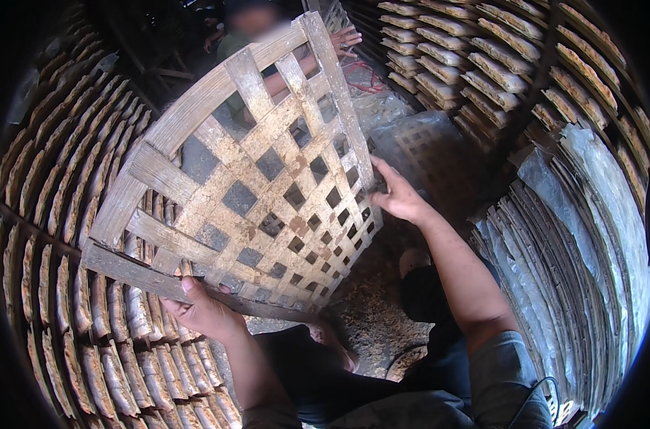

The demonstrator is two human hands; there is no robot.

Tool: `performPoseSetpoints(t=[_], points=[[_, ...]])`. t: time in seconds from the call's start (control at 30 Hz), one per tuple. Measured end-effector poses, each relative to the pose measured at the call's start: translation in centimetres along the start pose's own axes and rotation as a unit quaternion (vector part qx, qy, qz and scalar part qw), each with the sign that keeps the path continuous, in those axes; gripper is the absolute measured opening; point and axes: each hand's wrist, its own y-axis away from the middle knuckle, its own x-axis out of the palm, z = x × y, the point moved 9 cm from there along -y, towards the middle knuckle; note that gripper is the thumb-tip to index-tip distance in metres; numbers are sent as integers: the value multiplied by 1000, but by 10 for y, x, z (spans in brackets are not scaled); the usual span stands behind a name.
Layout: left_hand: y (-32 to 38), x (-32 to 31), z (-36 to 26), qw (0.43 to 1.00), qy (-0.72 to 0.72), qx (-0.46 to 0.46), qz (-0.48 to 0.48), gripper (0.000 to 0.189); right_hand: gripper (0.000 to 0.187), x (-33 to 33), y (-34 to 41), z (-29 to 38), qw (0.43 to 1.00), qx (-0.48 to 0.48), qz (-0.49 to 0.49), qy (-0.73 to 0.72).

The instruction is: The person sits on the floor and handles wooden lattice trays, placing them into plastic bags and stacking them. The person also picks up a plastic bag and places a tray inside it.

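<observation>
A woven bamboo lattice tray (282, 177) with a flat wooden frame is tilted up in front of me, its openings showing the dark floor behind. At its lower left edge, my left hand (207, 308) grips the frame with the thumb on top. My right hand (400, 193) is at the tray's right edge, its fingers against the frame and partly hidden behind it. Pale residue and a few brown patches cover the slats.
Racks of stacked trays with crumbly edges (137, 322) line the left; similar stacks (464, 59) stand at the upper right. A pile of thin trays with plastic sheets (566, 257) is at the right. Another person (239, 59) is beyond the tray. Crumbs (384, 327) litter the floor.
</observation>
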Motion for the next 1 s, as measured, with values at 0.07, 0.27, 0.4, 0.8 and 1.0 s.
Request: performPoseSetpoints(t=[0.07,0.27,0.4,0.8,1.0], points=[[0,-4,4,1000,3,4,2,34,67,-6,0,17,984,15,13,-174],[7,4,1,1000,10,16,14,32,51,-30,1,31,981,-19,-95,-169],[14,7,5,998,19,26,45,33,42,-38,-1,17,980,12,-176,-89],[33,10,-1,995,70,52,47,56,46,-48,12,38,962,-24,-236,133],[36,21,-12,992,21,99,72,51,59,-45,9,42,972,-76,-201,90]])
